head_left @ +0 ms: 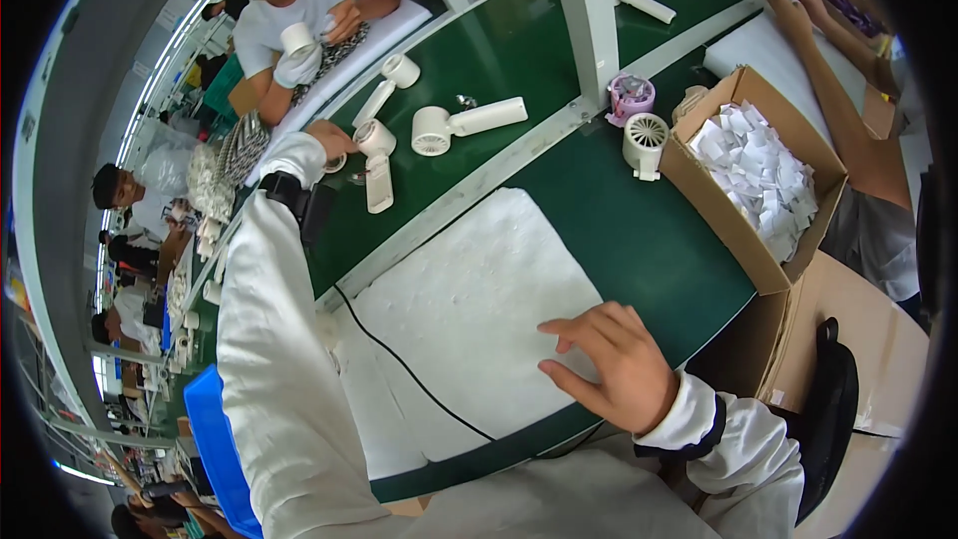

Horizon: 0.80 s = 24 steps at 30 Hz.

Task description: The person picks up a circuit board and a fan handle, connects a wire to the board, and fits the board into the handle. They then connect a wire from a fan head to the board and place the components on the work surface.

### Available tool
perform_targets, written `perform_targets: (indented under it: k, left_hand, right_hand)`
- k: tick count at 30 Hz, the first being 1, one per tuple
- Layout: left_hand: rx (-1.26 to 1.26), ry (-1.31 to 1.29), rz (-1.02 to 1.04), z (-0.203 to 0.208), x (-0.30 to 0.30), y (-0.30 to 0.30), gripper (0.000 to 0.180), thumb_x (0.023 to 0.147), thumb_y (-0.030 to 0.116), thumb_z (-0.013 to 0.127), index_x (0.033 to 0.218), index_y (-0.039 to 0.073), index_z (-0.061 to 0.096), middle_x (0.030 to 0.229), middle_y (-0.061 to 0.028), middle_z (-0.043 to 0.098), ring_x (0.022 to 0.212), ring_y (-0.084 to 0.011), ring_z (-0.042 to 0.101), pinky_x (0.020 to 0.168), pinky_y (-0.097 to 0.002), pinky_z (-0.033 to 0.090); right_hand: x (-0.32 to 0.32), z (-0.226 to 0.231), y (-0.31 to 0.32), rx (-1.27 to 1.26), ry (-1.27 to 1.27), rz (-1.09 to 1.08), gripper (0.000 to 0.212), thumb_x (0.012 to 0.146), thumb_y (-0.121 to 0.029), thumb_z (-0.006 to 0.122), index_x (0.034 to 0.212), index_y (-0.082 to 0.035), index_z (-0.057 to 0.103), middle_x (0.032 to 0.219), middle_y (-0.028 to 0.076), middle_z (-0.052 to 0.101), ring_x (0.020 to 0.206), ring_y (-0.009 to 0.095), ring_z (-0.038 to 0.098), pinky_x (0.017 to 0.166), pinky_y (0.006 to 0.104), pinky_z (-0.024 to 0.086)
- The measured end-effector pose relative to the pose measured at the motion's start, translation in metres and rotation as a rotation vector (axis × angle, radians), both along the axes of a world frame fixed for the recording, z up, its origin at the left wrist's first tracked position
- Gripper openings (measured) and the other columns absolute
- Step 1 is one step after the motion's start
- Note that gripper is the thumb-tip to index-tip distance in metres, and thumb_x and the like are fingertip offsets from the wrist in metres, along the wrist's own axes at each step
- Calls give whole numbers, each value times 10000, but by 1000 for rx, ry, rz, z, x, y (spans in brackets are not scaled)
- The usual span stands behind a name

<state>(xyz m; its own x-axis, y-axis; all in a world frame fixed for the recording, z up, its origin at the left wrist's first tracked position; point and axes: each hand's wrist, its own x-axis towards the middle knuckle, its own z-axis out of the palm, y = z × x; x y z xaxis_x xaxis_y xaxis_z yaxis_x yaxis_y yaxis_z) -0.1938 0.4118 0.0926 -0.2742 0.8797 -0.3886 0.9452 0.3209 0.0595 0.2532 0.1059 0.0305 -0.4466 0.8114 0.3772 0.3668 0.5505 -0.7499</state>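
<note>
My left arm stretches far over the green bench, and my left hand (331,138) is bent closed beside a white handheld fan (377,168). A white rounded part (336,164) shows just under its fingers; what they grip is mostly hidden. My right hand (617,361) hovers above the lower right edge of a white foam mat (469,289), thumb and fingers apart, holding nothing. Right of the left hand lies another white handheld fan (469,126). Behind it is a third fan (387,87) with its handle toward me.
A black cable (409,369) crosses the mat. At right stand a cardboard box (826,202) of white paper slips, a white fan head (646,145) and a pink round container (631,98). A grey post (581,20) rises beyond. A blue bin (212,439) sits left; co-workers handle parts opposite and at right.
</note>
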Motion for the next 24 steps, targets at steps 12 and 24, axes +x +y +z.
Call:
perform_targets:
  k: [12,24]
  left_hand:
    - [143,596,-205,-65,27,146,569,885,428,671,1266,5,655,1164,-263,710,1118,-407,680,983,-452,532]
    - [604,88,-200,76,76,-49,380,992,249,564,1278,11,640,939,-208,741,724,-313,714,669,-426,583]
  right_hand:
    - [4,-8,39,-71,-46,-42,224,813,-156,833,1013,-94,753,898,43,674,903,238,614,812,348,470]
    - [10,8,-8,93,67,-23,170,829,-60,786,995,-59,750,791,56,664,800,239,602,763,340,485]
